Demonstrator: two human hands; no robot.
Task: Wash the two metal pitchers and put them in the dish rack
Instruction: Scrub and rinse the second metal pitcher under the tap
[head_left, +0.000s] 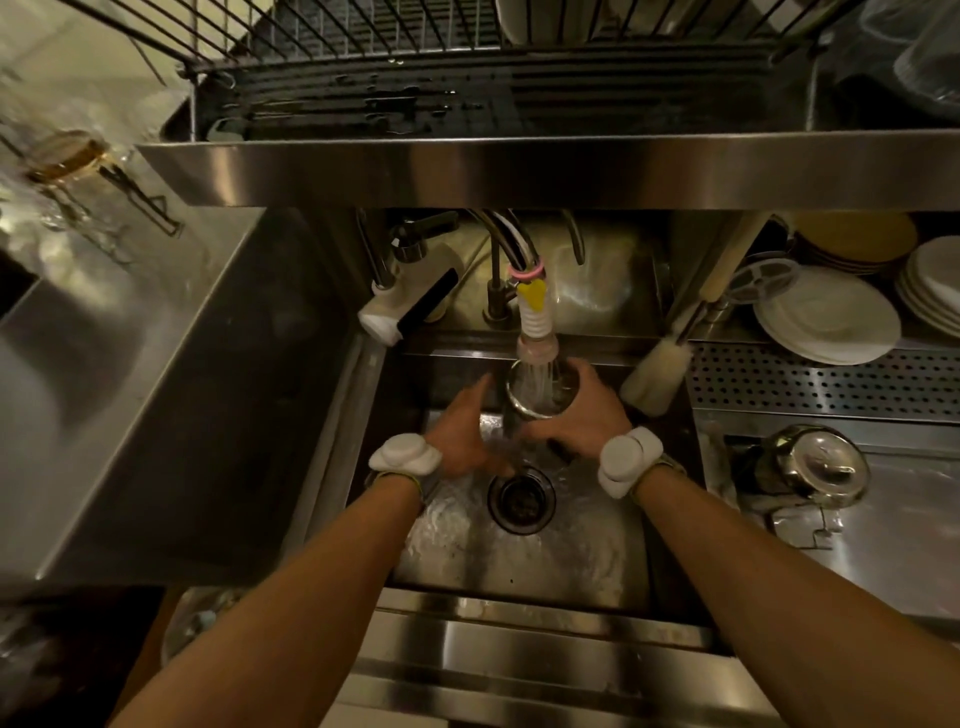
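Stainless steel is filling nearly the whole frame: a sloped counter at the left, the dish rack (519, 62) stretching across the top, and the sink (519, 561) sitting at the centre with its drain (521, 500) showing dark. Stacked white plates (826, 325) are resting at the upper right, and a second shiny metal vessel (810, 465), possibly the other pitcher, is lying on its side on the counter at the right; I cannot tell for certain. At the middle of the frame the faucet sprayer (536, 343) is pouring water straight down into the metal pitcher (535, 400), which is standing roughly upright with its open mouth facing up under the stream. The right hand (582, 415) is wrapping around the pitcher's right side and gripping it. The left hand (462, 431) is lying just left of and below the pitcher, fingers loosely spread toward its base and holding nothing that I can see; motion blur is hiding whether it is touching. The rack is lying directly above and beyond the hands, so lifting the pitcher there is looking like an upward, forward reach, and the right hand is nearer for it.
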